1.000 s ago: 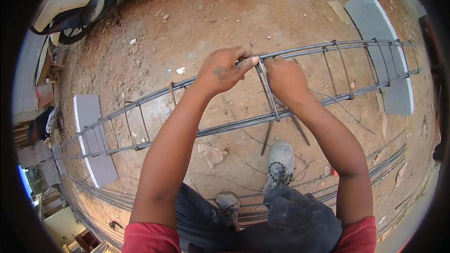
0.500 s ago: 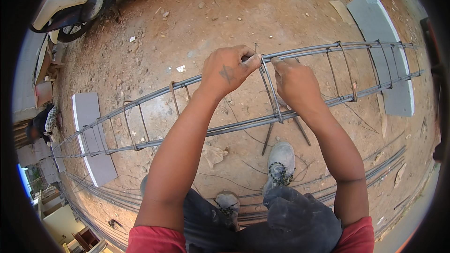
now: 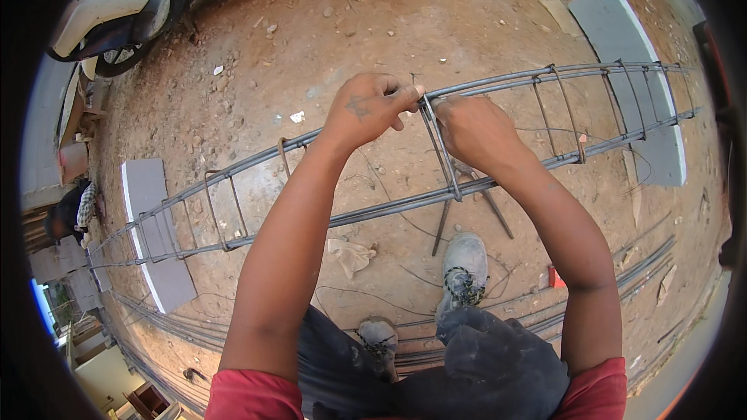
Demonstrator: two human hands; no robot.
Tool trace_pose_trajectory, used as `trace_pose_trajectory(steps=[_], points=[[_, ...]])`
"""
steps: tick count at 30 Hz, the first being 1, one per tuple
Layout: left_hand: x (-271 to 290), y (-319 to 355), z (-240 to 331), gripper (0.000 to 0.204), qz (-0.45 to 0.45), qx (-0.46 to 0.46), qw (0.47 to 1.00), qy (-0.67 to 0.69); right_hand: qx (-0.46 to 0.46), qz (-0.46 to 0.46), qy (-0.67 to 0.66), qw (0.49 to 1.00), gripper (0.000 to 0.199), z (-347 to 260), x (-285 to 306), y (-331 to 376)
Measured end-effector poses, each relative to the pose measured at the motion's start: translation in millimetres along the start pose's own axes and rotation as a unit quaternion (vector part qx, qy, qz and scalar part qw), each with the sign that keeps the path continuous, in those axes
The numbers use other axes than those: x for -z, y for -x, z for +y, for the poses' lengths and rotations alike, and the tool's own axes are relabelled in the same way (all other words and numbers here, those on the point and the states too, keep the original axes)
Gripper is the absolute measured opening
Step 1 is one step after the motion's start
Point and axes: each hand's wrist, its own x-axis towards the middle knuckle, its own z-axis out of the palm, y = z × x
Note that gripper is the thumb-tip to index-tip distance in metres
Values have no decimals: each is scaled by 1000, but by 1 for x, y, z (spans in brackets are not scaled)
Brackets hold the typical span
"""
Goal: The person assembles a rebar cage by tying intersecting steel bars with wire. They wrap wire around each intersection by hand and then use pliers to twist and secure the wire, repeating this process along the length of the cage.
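- Dirt ground: reddish, stony, fills most of the view; loose stones and scraps scattered from 11 to 1 o'clock.
- Rebar cage: long ladder of steel bars with square ties, running from 8 o'clock up to 2 o'clock across the middle. It rests on two grey slabs, one at 8 o'clock and one at 2 o'clock.
- Scooter: white, parked at 11 o'clock, well apart from the work.
- Spare bars: a bundle lying on the ground from 7 to 4 o'clock, just behind the person's shoes.
- Left hand: closed in a pinch on the top bar, at 12 o'clock from centre, thumb and forefinger pressed at the joint.
- Right hand: closed around the upright tie just beside the left hand; fingers curled under, so what else it holds I cannot tell.
- Thin wire: a short end sticks up at the joint between the two hands.
- Risk, judged: the wire end is sharp and close to bare fingertips; a slip while twisting could prick or cut.
- Risk, judged: the tie stands slightly tilted; if the grip loosens it could slide along the bar and lose its spacing.
- Risk, judged: loose rods near the shoes could roll underfoot.
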Motion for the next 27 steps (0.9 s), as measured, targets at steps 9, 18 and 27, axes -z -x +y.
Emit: trace_pose_trajectory(steps=[9, 18, 27], points=[[2, -1, -7, 38, -2, -4, 999, 33, 35, 48, -8, 998, 14, 8, -4, 9], [-5, 5, -3, 34, 59, -16, 997, -37, 10, 142, -60, 988, 15, -1, -10, 19], [-4, 3, 2, 33, 51, 10, 996, -77, -10, 132, -16, 991, 15, -7, 7, 19]])
